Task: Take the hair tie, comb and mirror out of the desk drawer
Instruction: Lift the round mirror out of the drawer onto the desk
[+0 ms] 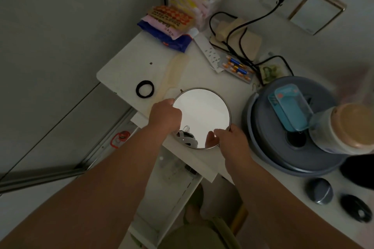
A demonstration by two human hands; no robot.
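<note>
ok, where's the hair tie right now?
Head view: the hair tie lies on the desk, left of the comb, beyond the left hand.

1. There was only one view, from a camera worn on the person's head.
2. It looked steeply down on the white desk (129,62), from close above it.
3. Both forearms entered from the bottom edge of the frame.
4. The wide lens bent the frame's edges.

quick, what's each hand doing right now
Left hand: closed on the left rim of the round mirror.
Right hand: closed on the mirror's lower right rim.
</note>
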